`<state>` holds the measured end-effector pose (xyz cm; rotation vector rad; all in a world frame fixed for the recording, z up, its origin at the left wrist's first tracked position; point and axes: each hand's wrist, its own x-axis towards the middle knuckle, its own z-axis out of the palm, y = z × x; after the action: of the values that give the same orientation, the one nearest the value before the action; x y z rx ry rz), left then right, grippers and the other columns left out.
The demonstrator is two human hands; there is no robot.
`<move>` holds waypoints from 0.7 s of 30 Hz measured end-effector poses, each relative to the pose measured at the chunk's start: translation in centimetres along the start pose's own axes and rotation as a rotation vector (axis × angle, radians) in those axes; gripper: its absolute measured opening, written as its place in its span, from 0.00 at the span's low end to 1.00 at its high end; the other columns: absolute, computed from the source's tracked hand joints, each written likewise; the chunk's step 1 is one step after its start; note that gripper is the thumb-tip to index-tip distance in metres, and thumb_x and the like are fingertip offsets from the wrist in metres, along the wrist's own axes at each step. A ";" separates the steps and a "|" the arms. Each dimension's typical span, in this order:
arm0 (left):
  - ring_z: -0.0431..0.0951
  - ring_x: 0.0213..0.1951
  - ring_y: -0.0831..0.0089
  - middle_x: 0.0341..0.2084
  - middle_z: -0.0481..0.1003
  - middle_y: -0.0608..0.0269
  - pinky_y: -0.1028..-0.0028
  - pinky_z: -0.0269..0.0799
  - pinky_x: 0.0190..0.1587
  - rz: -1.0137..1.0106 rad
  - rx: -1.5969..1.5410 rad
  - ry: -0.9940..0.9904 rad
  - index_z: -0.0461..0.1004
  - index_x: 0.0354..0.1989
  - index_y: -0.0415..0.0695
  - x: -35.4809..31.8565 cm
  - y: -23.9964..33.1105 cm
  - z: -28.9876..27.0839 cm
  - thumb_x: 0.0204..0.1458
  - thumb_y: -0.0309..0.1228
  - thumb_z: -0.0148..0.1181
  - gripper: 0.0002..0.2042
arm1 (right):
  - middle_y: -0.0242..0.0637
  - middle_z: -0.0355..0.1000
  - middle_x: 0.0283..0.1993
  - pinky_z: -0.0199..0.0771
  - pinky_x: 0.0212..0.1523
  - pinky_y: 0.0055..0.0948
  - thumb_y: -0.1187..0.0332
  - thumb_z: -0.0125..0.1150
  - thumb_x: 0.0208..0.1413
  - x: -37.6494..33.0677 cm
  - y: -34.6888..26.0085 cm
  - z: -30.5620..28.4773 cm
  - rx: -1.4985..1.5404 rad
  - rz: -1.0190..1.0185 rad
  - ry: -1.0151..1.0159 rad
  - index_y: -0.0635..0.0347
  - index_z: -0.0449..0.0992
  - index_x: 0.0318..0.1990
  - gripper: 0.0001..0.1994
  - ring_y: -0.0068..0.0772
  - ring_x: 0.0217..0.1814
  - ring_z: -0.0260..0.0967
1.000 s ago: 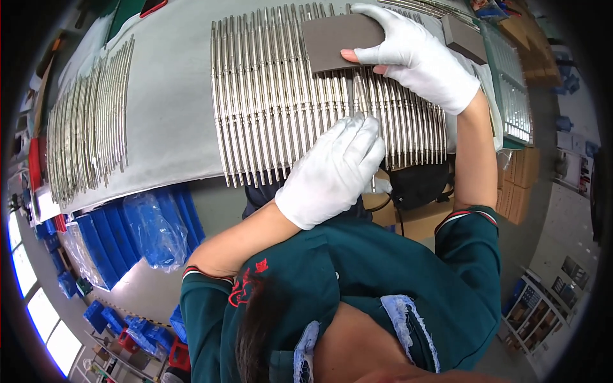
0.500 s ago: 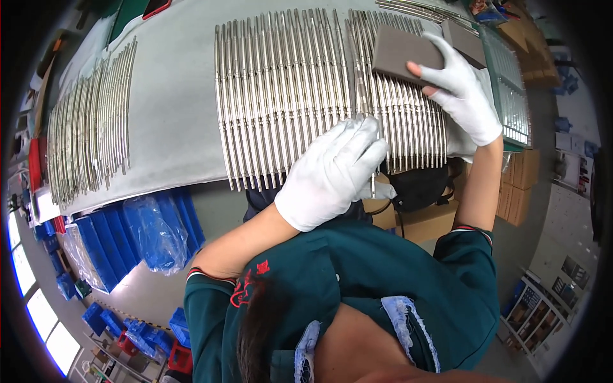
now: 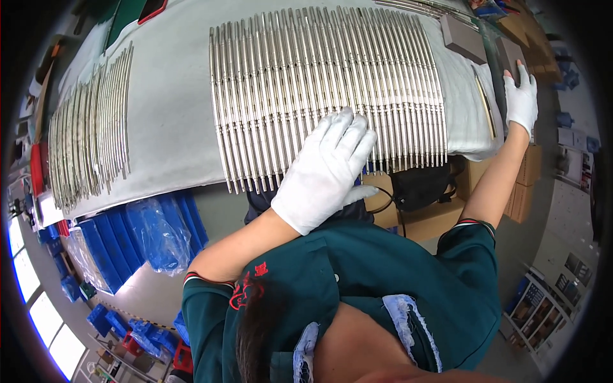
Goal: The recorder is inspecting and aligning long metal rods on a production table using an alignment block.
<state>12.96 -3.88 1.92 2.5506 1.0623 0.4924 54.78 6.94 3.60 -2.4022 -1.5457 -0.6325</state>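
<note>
A wide row of slim silvery metal rods (image 3: pixel 268 96) lies side by side on the pale table covering. My left hand (image 3: pixel 325 166), in a white glove, rests palm down over the near part of the row, its fingers stretched out and pressing on the rods. Out at the right, my right hand (image 3: pixel 522 102) wears a white glove with bare fingertips. Its thumb and fingers grip the near end of a grey-brown block (image 3: pixel 509 54). A second block (image 3: pixel 462 38) of the same colour lies just left of it, beyond the row.
Another group of rods (image 3: pixel 92 127) lies at the far left. A white cloth (image 3: pixel 469 121) with a thin dark stick (image 3: pixel 484 99) sits right of the row. Blue bins (image 3: pixel 115 249) stand below the table's front edge, and a black bag (image 3: pixel 421 188) hangs nearby.
My right hand has carried the block off the rods to the right. My left hand has flattened out, and the gap in the row by its fingers has closed up.
</note>
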 end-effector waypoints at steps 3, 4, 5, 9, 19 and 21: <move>0.61 0.62 0.50 0.55 0.64 0.46 0.58 0.52 0.66 -0.015 0.011 -0.019 0.61 0.58 0.35 0.2 0.0 0.1 0.38 0.48 0.68 0.41 | 0.48 0.57 0.68 0.63 0.61 0.43 0.45 0.52 0.56 -0.2 2.0 0.9 -0.055 0.072 -0.066 0.34 0.65 0.63 0.27 0.52 0.65 0.61; 0.61 0.62 0.49 0.55 0.64 0.45 0.58 0.52 0.66 -0.030 0.016 -0.012 0.60 0.59 0.35 0.2 0.0 0.2 0.39 0.49 0.68 0.41 | 0.48 0.58 0.67 0.62 0.62 0.43 0.45 0.52 0.57 -0.3 2.6 1.2 0.022 0.069 -0.136 0.37 0.65 0.64 0.27 0.51 0.65 0.60; 0.61 0.62 0.49 0.55 0.64 0.45 0.58 0.52 0.66 -0.028 0.016 -0.011 0.60 0.59 0.35 0.2 0.0 0.3 0.39 0.49 0.68 0.41 | 0.48 0.59 0.67 0.60 0.63 0.43 0.44 0.52 0.57 -0.3 3.2 1.5 0.099 0.067 -0.206 0.39 0.65 0.64 0.28 0.51 0.66 0.60; 0.61 0.62 0.49 0.55 0.64 0.44 0.57 0.52 0.66 -0.032 0.042 0.017 0.61 0.59 0.34 0.1 -0.1 0.7 0.39 0.48 0.68 0.41 | 0.53 0.59 0.66 0.57 0.64 0.46 0.35 0.49 0.53 -1.2 0.5 -0.6 -0.242 0.054 -0.180 0.42 0.64 0.65 0.35 0.57 0.66 0.58; 0.64 0.59 0.49 0.54 0.65 0.46 0.56 0.57 0.63 -0.069 0.035 0.085 0.61 0.58 0.34 0.7 0.7 1.0 0.36 0.38 0.72 0.39 | 0.45 0.61 0.65 0.60 0.63 0.44 0.39 0.54 0.53 -0.4 2.3 0.3 0.157 0.196 -0.386 0.42 0.63 0.65 0.34 0.53 0.65 0.61; 0.64 0.59 0.50 0.54 0.65 0.47 0.56 0.57 0.63 -0.063 0.046 0.088 0.61 0.57 0.34 0.9 0.7 1.0 0.36 0.37 0.71 0.39 | 0.44 0.63 0.64 0.62 0.61 0.35 0.46 0.59 0.54 -1.7 0.2 -1.0 0.104 0.099 -0.090 0.43 0.65 0.64 0.31 0.46 0.65 0.62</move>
<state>14.47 -3.84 1.51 2.5468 1.1947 0.5744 54.15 5.04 3.71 -2.4406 -1.4448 -0.4195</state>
